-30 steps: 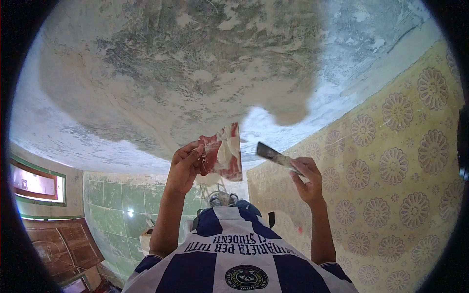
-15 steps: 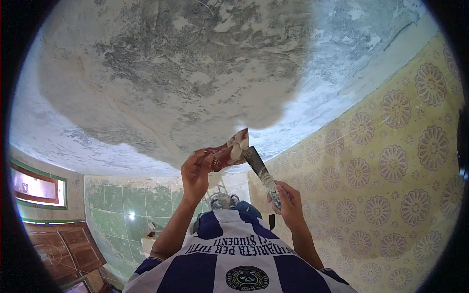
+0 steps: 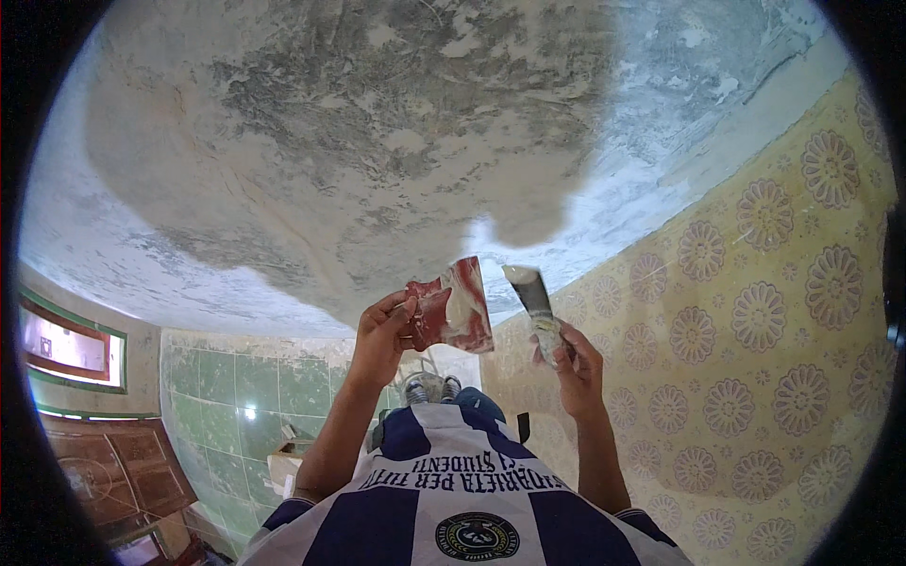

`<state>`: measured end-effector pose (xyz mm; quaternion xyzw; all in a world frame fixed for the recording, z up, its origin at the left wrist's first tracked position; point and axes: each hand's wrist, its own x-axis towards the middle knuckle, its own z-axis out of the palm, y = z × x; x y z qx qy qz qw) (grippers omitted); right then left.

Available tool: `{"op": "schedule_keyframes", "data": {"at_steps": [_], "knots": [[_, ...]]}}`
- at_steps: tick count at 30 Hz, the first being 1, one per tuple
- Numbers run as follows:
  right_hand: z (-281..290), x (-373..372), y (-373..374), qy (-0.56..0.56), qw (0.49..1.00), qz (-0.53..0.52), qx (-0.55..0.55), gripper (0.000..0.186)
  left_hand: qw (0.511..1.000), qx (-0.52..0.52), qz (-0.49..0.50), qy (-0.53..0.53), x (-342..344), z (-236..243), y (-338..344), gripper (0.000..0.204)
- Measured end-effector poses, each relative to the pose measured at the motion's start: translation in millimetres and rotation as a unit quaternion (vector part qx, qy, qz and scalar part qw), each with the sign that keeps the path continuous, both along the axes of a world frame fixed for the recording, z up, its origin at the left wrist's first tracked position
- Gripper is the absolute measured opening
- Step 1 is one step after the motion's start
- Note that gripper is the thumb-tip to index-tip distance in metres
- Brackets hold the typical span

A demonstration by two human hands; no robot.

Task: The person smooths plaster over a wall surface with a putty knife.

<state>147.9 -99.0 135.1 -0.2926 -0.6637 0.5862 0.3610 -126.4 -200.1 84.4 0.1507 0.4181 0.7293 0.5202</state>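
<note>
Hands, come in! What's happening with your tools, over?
Left hand: gripping red plate, smeared with pale paste. Right hand: gripping scraper, pale paste on its tip. Tools apart, nothing seen between them.

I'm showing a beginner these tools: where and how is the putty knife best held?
Likely by its narrow handle, in a pinch grip, from the person's right side: it slants back into the right hand, while the wider dark blade points away from that hand, with white paste at its tip.
</note>
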Motion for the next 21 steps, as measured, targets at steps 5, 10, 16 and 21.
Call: {"op": "schedule_keyframes", "data": {"at_steps": [5,10,16,21], "knots": [[6,-11,15,-0.09,0.981,0.011,0.172,0.033,0.993,-0.022,-0.092,-0.07,-7,13,-3,0.027],[-7,-4,23,-0.164,0.94,0.014,0.298,0.036,0.991,-0.012,-0.121,-0.048,-16,-1,-4,0.038],[-19,25,35,-0.186,0.923,-0.01,0.337,0.037,0.996,0.032,-0.06,-0.063,-27,7,-8,0.026],[-9,27,13,-0.131,0.969,-0.049,0.202,0.033,0.996,0.044,0.06,0.044,-19,17,-7,0.021]]}}
